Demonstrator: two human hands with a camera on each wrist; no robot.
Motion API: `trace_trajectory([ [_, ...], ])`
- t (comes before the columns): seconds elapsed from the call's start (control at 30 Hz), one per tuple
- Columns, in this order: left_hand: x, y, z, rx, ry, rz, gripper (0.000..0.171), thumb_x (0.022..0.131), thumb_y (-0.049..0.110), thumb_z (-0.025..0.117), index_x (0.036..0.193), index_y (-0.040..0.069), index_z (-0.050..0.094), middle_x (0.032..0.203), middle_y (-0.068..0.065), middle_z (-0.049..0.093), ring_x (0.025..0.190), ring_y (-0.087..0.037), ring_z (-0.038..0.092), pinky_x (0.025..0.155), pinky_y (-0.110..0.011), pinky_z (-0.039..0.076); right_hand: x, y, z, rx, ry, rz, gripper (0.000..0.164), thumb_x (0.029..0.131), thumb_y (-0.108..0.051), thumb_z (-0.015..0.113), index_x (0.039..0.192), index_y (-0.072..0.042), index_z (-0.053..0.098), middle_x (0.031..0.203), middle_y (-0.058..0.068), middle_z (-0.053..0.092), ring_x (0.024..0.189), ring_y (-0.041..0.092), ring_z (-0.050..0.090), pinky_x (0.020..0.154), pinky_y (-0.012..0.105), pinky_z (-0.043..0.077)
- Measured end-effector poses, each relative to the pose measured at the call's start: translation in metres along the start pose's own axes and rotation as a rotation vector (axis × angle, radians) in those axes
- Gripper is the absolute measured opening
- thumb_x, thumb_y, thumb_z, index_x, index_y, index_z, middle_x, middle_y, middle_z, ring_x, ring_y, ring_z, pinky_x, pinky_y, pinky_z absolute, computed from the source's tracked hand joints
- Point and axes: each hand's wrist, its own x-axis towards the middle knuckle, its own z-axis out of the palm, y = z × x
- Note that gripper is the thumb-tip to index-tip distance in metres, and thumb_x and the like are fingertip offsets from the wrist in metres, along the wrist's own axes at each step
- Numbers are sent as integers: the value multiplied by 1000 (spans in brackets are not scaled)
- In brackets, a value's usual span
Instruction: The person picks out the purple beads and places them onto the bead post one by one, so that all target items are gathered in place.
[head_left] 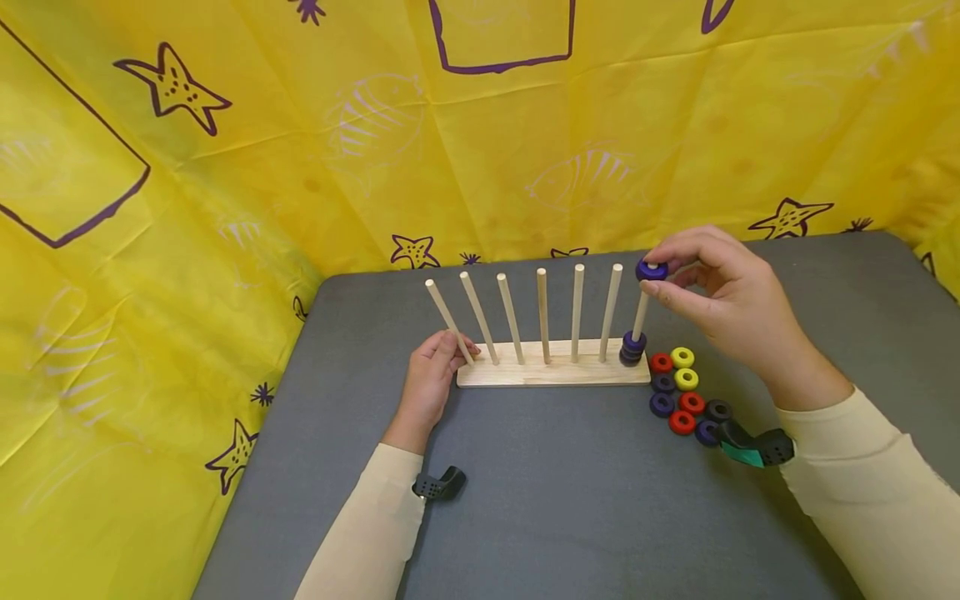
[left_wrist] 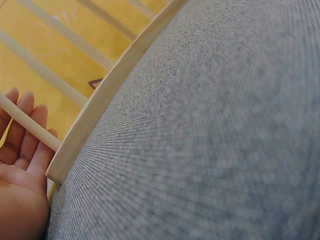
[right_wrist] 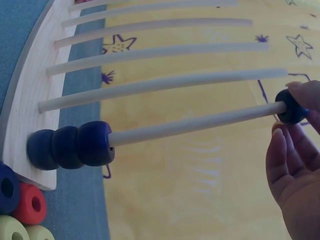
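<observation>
Fingers [head_left: 686,247] of our right hand [head_left: 738,304] pinch a blue ring [head_left: 651,276] between thumb and fingertips. We find this ring round the tip of the last post [head_left: 641,312], at the right end of the wooden rack [head_left: 510,377]; the pale post end shows in its hole. At the foot of the same post we count three blue rings [head_left: 632,350], stacked touching, with bare wood between stack and held ring.

Our left hand [head_left: 427,379] is at the opposite end of the rack, fingers slightly bent behind the first post [head_left: 444,312]; whether they grip it we cannot tell. The middle posts [head_left: 543,317], five in number, stand bare.

Just beside the rack's right end we note a loose cluster lying flat: red rings [head_left: 675,427], yellow rings [head_left: 682,364], blue and darker ones. A dark strap [head_left: 776,447] at our right wrist overlaps the cluster's near edge in the head view. Everything rests on a grey bench [head_left: 570,492]. Behind it hangs yellow cloth [head_left: 487,167], printed with starfish and fish outlines.
</observation>
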Motion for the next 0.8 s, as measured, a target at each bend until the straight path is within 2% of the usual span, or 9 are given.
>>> trace_trajectory([
  [0.8, 0, 1, 1, 5, 0, 2, 51, 118, 30, 53, 110, -20, 63, 103, -14, 69, 101, -28, 69, 93, -37, 56, -6, 2, -5, 16, -25, -7, 39, 88, 22, 79, 123, 4, 75, 114, 11, 68, 96, 18, 65, 82, 18, 54],
])
